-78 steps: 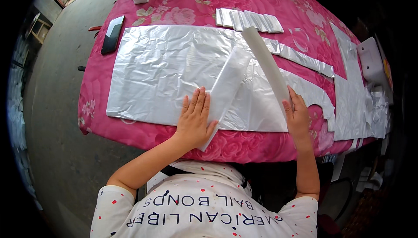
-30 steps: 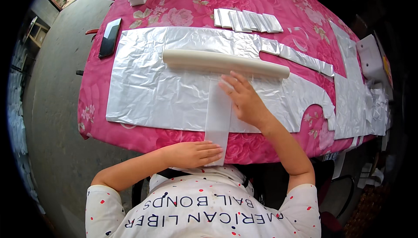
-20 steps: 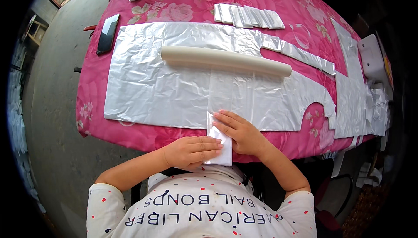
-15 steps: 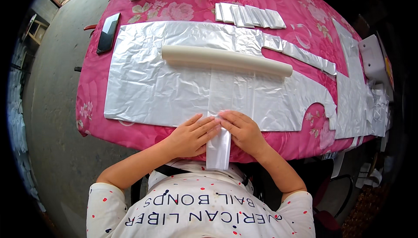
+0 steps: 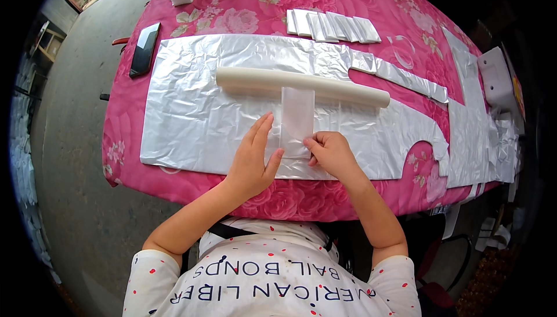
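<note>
I see the left hand (image 5: 250,163) lying flat with fingers spread apart, its thumb touching the left edge of a narrow folded plastic strip (image 5: 296,121); the right hand (image 5: 331,152) has its fingers pinched on the strip's near right corner. The strip lies on the large silver plastic sheet (image 5: 197,108) covering the pink floral bench (image 5: 243,15), its far end touching the cream roll (image 5: 301,85).

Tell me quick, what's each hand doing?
Left hand: open, flat beside the folded plastic strip, thumb touching it.
Right hand: fingers pinching the strip's lower edge.
</note>
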{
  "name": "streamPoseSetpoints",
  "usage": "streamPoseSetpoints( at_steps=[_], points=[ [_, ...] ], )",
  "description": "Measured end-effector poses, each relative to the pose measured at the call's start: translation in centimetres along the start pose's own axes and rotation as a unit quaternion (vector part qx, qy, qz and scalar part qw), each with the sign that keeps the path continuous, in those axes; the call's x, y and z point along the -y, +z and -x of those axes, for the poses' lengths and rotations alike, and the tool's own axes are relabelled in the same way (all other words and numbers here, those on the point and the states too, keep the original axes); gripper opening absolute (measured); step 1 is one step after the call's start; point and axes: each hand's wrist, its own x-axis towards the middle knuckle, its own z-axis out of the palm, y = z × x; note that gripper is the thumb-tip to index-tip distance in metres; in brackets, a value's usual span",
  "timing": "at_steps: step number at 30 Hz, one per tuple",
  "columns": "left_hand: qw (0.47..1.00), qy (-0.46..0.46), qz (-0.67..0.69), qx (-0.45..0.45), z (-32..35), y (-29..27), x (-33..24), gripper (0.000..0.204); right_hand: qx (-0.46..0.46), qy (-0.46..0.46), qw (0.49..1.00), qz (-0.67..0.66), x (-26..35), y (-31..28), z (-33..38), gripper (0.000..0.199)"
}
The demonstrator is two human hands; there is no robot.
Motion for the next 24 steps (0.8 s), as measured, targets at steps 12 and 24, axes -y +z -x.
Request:
streamPoseSetpoints(
  at_steps=[12,24],
  points=[
    [0.943,0.073,-0.278,0.167,1.9,3.5,-0.2,0.068,-0.11,-0.118,0.968,0.191,0.2,1.0,1.6,0.033],
    [0.921,0.099,-0.344,0.153,-0.4,3.3,-0.6,0.057,-0.067,-0.49,0.791,0.36,-2.9,-1.5,-2.1,0.041]
  ],
)
